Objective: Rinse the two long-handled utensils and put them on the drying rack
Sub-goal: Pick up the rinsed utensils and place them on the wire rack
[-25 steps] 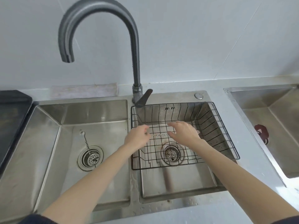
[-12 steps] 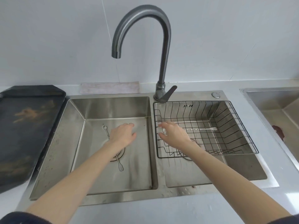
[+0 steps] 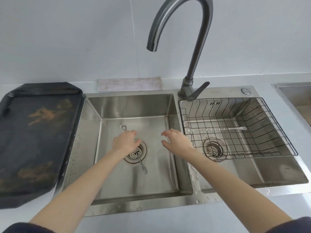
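Observation:
A long thin metal fork (image 3: 218,129) lies flat on the black wire drying rack (image 3: 279,130) that sits in the right basin. A second long-handled metal utensil (image 3: 142,165) lies across the drain on the floor of the left basin (image 3: 117,179); its small round end (image 3: 123,127) shows beyond my fingers. My left hand (image 3: 125,142) hovers over its middle and hides that part, fingers curled down; whether it touches the utensil cannot be told. My right hand (image 3: 176,142) hangs over the right side of the left basin, fingers spread, holding nothing.
The tall grey gooseneck faucet (image 3: 193,47) arches over the left basin with no water running. A dark stained tray (image 3: 35,140) lies on the counter to the left. A folded cloth (image 3: 129,84) lies behind the sink. Another steel sink (image 3: 297,98) starts at far right.
Both hands have left the rack, where the fork stays, and moved left into the left basin. My left hand now sits over the utensil on the drain.

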Motion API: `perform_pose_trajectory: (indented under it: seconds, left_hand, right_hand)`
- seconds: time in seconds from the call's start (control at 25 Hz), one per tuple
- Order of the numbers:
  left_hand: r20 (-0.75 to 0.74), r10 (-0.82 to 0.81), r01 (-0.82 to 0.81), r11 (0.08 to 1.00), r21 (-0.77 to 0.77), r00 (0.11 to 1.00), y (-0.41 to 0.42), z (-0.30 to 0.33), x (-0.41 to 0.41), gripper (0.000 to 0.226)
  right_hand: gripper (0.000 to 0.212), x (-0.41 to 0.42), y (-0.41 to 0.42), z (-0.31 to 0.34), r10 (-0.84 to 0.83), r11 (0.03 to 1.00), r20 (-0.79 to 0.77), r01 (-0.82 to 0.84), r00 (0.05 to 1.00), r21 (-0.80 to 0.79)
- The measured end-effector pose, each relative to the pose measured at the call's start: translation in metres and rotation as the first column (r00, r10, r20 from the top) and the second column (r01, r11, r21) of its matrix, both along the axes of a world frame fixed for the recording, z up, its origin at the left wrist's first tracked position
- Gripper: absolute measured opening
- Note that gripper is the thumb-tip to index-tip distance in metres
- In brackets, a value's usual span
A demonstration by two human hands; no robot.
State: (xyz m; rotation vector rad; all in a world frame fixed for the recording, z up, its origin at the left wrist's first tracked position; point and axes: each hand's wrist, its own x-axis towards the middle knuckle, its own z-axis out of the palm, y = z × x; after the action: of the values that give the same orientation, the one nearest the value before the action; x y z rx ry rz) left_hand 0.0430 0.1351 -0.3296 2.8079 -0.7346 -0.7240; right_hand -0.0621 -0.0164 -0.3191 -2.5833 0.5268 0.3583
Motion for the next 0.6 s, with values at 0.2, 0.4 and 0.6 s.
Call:
perform_pose_trajectory:
  seconds: [0.2, 0.4, 0.6]
  left_hand:
    - [-0.123, 0.095, -0.098, 0.995, -0.022, 0.988, 0.016, -0.026, 0.016, 0.040]
    - [-0.267, 0.187, -0.196, 0.981, -0.004, 0.945, 0.024, -0.060, 0.028, 0.038]
    - [-0.387, 0.281, -0.292, 0.956, 0.031, 0.878, 0.029, -0.093, 0.031, 0.033]
  right_hand:
    - [0.034, 0.022, 0.025, -0.026, -0.026, 0.997, -0.101, 0.033, 0.995, 0.070]
    - [0.032, 0.038, 0.045, -0.059, -0.065, 0.983, -0.229, 0.102, 0.971, 0.154]
    - [0.034, 0.048, 0.061, -0.086, -0.073, 0.977, -0.341, 0.136, 0.937, 0.163]
